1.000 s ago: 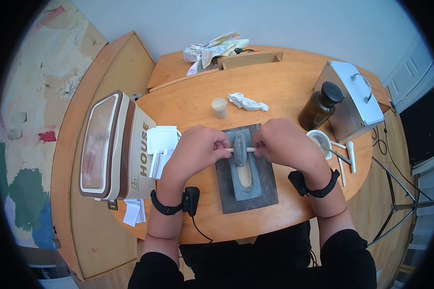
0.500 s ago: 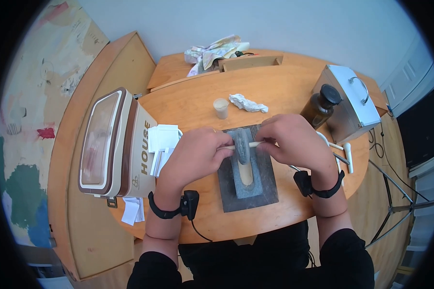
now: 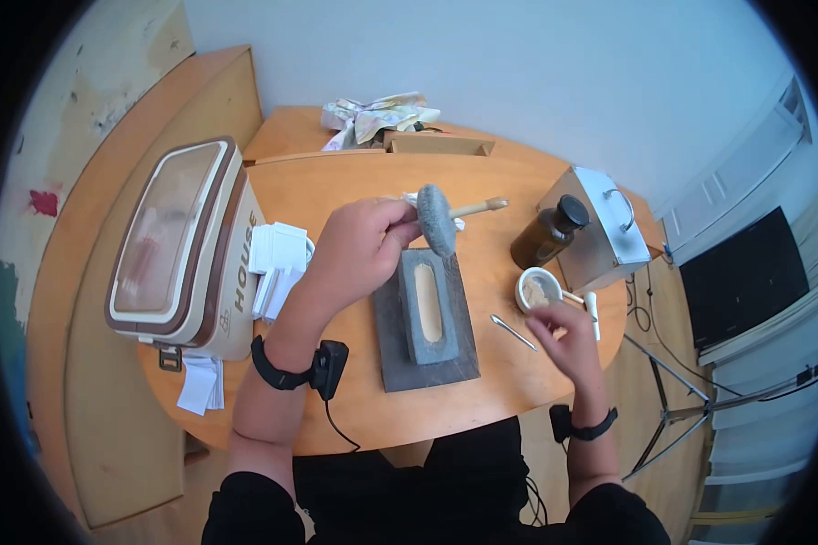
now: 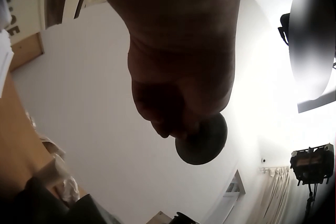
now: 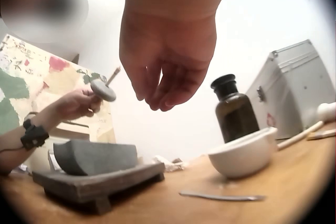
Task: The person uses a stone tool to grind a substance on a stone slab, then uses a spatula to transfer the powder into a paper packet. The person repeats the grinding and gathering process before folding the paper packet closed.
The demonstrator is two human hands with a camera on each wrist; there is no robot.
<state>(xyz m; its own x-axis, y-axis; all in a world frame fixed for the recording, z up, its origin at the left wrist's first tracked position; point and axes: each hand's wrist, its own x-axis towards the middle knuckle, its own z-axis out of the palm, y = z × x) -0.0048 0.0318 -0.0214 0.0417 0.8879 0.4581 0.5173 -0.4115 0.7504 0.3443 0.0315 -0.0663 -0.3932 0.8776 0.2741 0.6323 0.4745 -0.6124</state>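
My left hand (image 3: 362, 243) grips one end of the wooden handle through a grey stone grinding wheel (image 3: 436, 221). The wheel is raised above the stone grinding trough (image 3: 409, 304), and the handle's other end (image 3: 483, 207) sticks out free to the right. Pale powder (image 3: 429, 309) lines the trough's long hollow. In the left wrist view the wheel (image 4: 202, 141) shows dark beyond the fingers. My right hand (image 3: 568, 338) hovers by the near rim of a white mortar (image 5: 239, 161), fingers loosely bent and nothing in them. The mortar holds a pale, crumbly material (image 3: 535, 292).
Under the trough is a dark low stand (image 3: 393, 359). A metal spatula (image 3: 514, 333) lies right of it, with a white pestle (image 3: 593, 309) beyond the mortar. Behind stand a brown bottle (image 3: 543, 241) and metal case (image 3: 600, 245); a beige box (image 3: 223, 282) and white papers (image 3: 277, 259) are left.
Both hands held the wheel's handle over the trough earlier. The right hand has let go and moved right to the mortar, while the left has lifted the wheel up and tilted it. The head view shifted.
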